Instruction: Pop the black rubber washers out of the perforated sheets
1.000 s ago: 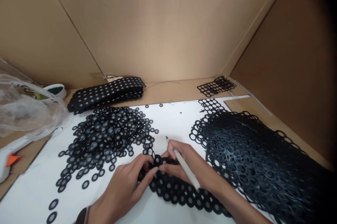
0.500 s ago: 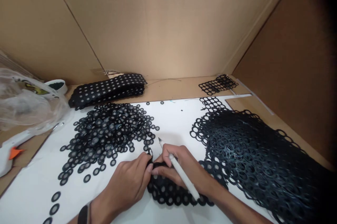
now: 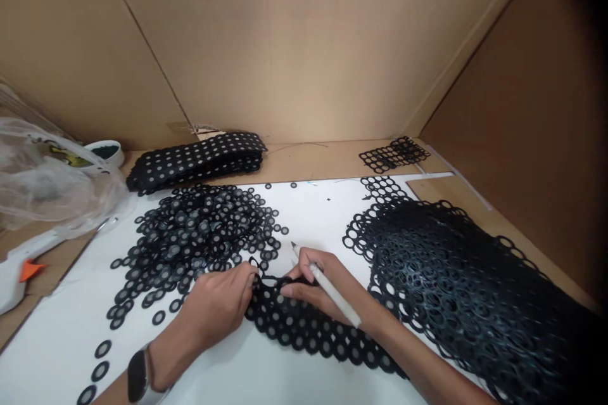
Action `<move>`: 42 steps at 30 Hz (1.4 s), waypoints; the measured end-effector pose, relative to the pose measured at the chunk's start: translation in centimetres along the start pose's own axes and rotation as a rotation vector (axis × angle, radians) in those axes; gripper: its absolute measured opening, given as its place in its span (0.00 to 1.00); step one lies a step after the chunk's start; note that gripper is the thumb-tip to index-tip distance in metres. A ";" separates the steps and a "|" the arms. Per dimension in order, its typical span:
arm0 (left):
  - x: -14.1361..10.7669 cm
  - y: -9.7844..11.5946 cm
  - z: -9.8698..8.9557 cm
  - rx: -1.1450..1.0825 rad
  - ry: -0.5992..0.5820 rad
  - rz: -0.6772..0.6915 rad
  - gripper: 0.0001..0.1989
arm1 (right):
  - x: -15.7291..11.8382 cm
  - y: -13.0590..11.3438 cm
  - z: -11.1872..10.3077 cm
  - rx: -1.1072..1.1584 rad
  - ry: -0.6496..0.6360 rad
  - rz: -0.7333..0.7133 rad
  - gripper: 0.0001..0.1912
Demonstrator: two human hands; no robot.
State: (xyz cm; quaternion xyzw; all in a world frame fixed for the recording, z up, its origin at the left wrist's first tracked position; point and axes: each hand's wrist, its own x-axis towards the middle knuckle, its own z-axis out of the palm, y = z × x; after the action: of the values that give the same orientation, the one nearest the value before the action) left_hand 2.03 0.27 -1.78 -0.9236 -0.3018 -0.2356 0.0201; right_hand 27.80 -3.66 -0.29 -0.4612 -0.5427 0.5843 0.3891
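one perforated strip (image 3: 313, 332), one pen (image 3: 327, 291), two hands pinching.

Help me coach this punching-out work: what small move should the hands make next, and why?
Probably pull the ring at the strip's top corner free and drop it on the pile of loose rings. The left hand pinches the perforated strip's end, the right hand steadies it with a white pen-like tool tucked along its fingers, and the pile lies just beyond.

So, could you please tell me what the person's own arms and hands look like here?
Both forearms are bare, with no sleeves in view. The left hand has a dark wristwatch with a black band at its wrist. The right hand wears nothing, and neither hand has gloves or rings.
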 end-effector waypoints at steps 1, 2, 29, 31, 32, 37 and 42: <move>0.0 -0.2 0.0 0.023 0.005 -0.008 0.11 | 0.1 -0.1 -0.2 -0.028 -0.002 -0.010 0.26; -0.1 -0.3 0.0 0.038 0.006 -0.012 0.11 | 0.1 -0.1 -0.4 -0.053 -0.009 -0.017 0.26; 0.0 2.6 -0.8 -0.306 -0.161 -0.152 0.10 | -1.5 -1.6 0.9 -0.171 -0.065 -0.166 0.20; -0.1 2.6 -0.5 -0.365 -0.156 -0.144 0.15 | -1.5 -1.5 1.2 -0.151 -0.070 -0.174 0.21; -0.1 2.5 -0.4 -0.411 -0.151 -0.181 0.17 | -1.4 -1.4 1.4 -0.138 -0.069 -0.175 0.21; 0.5 0.2 -1.2 -0.551 -0.012 -0.620 0.23 | -1.1 -1.1 1.0 -0.155 -0.012 -0.155 0.19; 1.2 -2.6 -2.6 -0.523 0.102 -0.769 0.18 | -1.0 -1.3 -0.9 -0.291 -0.098 -0.094 0.15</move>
State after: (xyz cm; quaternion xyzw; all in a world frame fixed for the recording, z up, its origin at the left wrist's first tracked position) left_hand 0.30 2.54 0.81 -0.7060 -0.5513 -0.3393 -0.2871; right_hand 28.88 -4.21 1.17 -0.4575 -0.6609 0.5025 0.3184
